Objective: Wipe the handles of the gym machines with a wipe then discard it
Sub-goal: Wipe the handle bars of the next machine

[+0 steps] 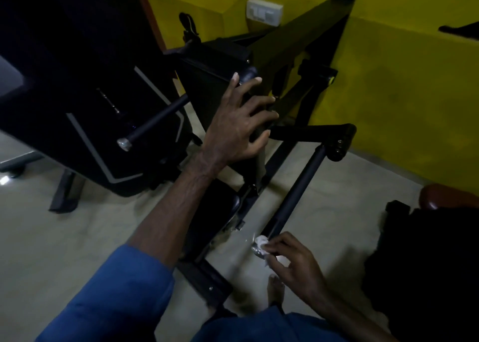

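Dim room. Black handle bar (295, 194) ran long axis from 1 o'clock down to 7 o'clock, chrome end cap nearest the viewer. Right hand (293, 261), at 5 o'clock, fingers pinched narrow around a white wipe (261, 240) pressed on that cap. Left hand (241, 124), fingers spread wide, rested on the black seat pad (207, 82) near centre.

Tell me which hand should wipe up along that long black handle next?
The right hand. It already pinches the white wipe at the near, capped end of the black handle. The left hand holds no wipe, spread against the machine's black pad.
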### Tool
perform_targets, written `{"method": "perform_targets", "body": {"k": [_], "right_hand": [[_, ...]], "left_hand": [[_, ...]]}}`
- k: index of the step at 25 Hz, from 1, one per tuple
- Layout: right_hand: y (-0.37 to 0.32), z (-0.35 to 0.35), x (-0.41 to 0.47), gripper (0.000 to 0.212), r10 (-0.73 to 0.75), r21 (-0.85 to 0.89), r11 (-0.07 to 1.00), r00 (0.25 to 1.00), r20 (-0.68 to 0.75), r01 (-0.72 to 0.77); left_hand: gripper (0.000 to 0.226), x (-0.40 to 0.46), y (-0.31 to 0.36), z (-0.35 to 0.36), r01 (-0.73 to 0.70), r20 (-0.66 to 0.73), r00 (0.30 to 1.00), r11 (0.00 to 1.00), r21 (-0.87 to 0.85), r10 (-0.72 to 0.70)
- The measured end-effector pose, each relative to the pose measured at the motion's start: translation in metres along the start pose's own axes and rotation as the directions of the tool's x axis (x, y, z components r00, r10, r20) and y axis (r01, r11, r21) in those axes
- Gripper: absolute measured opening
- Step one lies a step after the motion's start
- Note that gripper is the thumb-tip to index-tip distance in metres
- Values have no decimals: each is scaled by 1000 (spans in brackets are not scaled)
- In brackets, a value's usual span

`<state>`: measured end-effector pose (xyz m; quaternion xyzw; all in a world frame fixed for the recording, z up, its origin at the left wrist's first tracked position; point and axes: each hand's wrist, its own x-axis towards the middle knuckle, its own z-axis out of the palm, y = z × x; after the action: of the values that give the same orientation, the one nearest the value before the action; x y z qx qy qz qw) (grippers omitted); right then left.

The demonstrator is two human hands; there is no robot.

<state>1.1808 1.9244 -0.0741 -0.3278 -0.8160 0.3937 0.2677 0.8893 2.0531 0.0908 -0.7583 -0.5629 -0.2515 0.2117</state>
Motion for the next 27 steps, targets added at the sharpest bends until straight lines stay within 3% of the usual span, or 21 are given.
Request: {"method": "perform_targets", "body": {"k": [2,4,5,7,9,10,13,15,19,23,27], "right_hand": [[-10,10,-11,21,173,159,976,975,-138,-150],[-12,25,-21,29,387,319,897,891,-236,-305],[-11,35,-24,31,504,420,827,825,-255,-375],[-12,57,-28,20,745,694,562,639,-190,-450],[-12,77,-29,35,877,899,265,475,-74,-349],[-15,86,-28,34,895,951,122,446,19,-285],[-39,106,-13,38,836,966,-253,487,250,-62],[-48,115,-7,49,839,933,-344,479,257,102],[-69,125,-7,36,900,942,-243,416,131,230],[-85,141,-4,30,947,947,-25,311,-80,321],[-86,148,11,13,921,938,330,185,-344,103]], "left_hand": [[34,0,0,0,-13,-2,1000,1000,-16,13],[33,-2,-1,3,-36,-7,999,999,-18,36],[33,-3,-3,4,-48,-12,999,999,-9,47],[34,-2,-7,8,-67,-25,997,998,6,67],[33,-2,-9,12,-84,-29,996,996,9,84],[33,-2,-10,14,-94,-26,995,995,17,94],[32,-5,-13,18,-144,21,989,988,55,143],[31,-5,-17,15,-181,63,982,980,79,177],[28,-6,-25,3,-241,103,968,965,99,231],[28,-6,-25,-2,-247,105,966,964,101,236],[28,-7,-23,0,-240,105,968,965,104,229]]}}
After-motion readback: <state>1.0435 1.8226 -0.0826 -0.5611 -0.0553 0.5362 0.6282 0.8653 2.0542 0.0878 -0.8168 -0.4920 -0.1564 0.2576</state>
